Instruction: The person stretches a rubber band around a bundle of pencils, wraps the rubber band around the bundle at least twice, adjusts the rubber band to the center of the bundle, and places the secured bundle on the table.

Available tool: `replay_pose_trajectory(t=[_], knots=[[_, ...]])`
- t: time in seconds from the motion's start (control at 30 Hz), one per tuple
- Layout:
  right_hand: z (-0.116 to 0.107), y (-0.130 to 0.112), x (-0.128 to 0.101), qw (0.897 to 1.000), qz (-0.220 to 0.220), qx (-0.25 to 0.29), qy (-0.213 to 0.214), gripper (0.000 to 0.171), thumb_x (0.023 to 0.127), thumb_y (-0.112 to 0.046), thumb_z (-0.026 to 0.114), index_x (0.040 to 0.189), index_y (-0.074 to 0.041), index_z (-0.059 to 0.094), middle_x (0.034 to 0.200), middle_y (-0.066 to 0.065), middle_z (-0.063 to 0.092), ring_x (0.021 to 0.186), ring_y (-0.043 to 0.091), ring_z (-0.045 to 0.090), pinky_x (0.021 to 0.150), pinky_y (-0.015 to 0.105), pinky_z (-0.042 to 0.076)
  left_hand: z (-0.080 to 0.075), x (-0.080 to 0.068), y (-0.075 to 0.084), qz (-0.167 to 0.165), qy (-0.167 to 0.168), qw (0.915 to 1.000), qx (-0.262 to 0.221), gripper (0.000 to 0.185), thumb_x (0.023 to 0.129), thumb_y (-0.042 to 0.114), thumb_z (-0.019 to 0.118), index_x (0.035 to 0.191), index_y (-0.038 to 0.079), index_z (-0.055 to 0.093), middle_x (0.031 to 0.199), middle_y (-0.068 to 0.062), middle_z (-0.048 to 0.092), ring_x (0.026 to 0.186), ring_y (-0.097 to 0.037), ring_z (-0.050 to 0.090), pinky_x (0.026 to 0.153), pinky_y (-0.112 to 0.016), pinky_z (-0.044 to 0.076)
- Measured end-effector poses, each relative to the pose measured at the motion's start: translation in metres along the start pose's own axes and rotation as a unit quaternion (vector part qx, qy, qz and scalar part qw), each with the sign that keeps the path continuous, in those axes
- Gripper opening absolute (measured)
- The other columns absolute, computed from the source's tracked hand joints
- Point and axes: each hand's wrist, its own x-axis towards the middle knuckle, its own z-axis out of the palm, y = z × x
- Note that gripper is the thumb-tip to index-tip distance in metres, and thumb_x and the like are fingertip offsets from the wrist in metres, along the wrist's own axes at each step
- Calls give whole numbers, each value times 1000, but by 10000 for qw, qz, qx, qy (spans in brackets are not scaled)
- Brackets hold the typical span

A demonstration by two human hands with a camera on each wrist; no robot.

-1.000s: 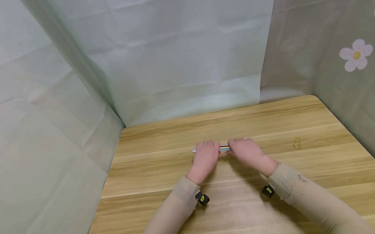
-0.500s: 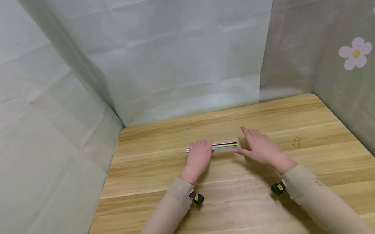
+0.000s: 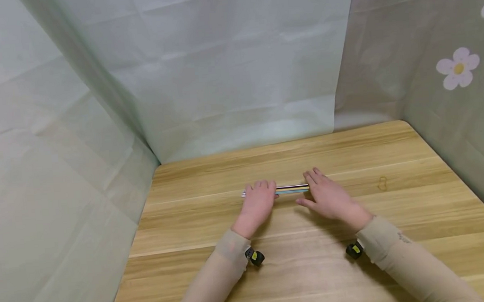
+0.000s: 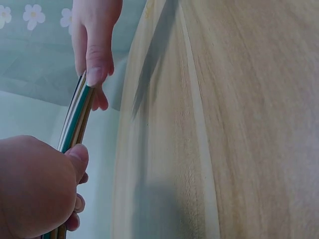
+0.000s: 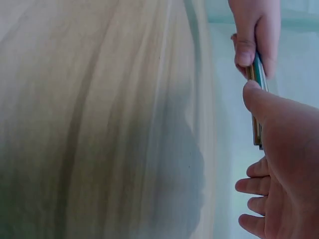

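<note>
A thin bundle of coloured sticks (image 3: 292,189) lies crosswise on the wooden table (image 3: 302,269), a little beyond its middle. My left hand (image 3: 260,193) grips the bundle's left part, fingers curled over it and thumb under. In the left wrist view the left hand (image 4: 40,194) pinches the bundle (image 4: 75,119), which runs toward the right hand (image 4: 94,45). My right hand (image 3: 318,183) lies with straight fingers at the bundle's right end, touching it. In the right wrist view the right hand (image 5: 279,164) shows a relaxed palm, its thumb beside the bundle (image 5: 256,99).
Pale green cloth hangs behind and to the left of the table; a grey cloth with flowers (image 3: 459,68) hangs on the right. A small yellowish loop (image 3: 383,184) lies on the table to the right of the hands. Small wrist cameras (image 3: 254,256) sit under both sleeves.
A second ago both hands covered the bundle. The right hand then let go and swung out to the right, and has now come back to the bundle's right end. The left hand kept its hold.
</note>
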Motion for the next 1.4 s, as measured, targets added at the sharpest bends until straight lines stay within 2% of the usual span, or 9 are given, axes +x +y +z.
replay_pose_trajectory(t=[0.33, 0.63, 0.97, 1.1, 1.4], knots=[[1, -7, 1, 10000, 23, 44, -36, 100, 104, -59, 62, 160, 16, 28, 166, 34, 31, 159, 49, 18, 126, 57, 22, 0, 1, 3, 186, -123, 9997, 87, 27, 113, 35, 53, 119, 10, 59, 113, -8, 69, 105, -25, 66, 89, -45, 53], [2, -3, -1, 9995, 120, 307, -4, 93, 105, -53, 65, 158, 16, 32, 165, 34, 33, 157, 51, 20, 124, 60, 24, 0, -1, 2, 68, -63, 10000, 27, 25, 113, 35, 54, 115, 11, 58, 108, -7, 68, 101, -24, 65, 81, -42, 51], [8, -2, 0, 9996, 76, 193, -188, 90, 104, -53, 66, 156, 15, 38, 164, 33, 35, 157, 50, 22, 124, 58, 25, -1, -1, 5, 282, -262, 9992, 50, 28, 114, 33, 53, 126, 9, 59, 117, -9, 68, 112, -26, 67, 97, -49, 54], [8, -2, -1, 9998, 66, 92, -181, 90, 103, -53, 67, 156, 15, 38, 164, 33, 36, 157, 49, 23, 124, 58, 25, -1, 0, 6, 335, -241, 9991, 90, 25, 114, 32, 53, 123, 9, 59, 114, -8, 68, 109, -25, 67, 93, -47, 55], [8, 0, 0, 9997, 88, 240, -17, 88, 103, -49, 69, 156, 14, 39, 162, 34, 38, 156, 50, 25, 124, 59, 27, -6, 0, 7, 347, -224, 9989, 231, 26, 113, 33, 55, 123, 9, 60, 114, -7, 68, 105, -24, 67, 88, -43, 55]])
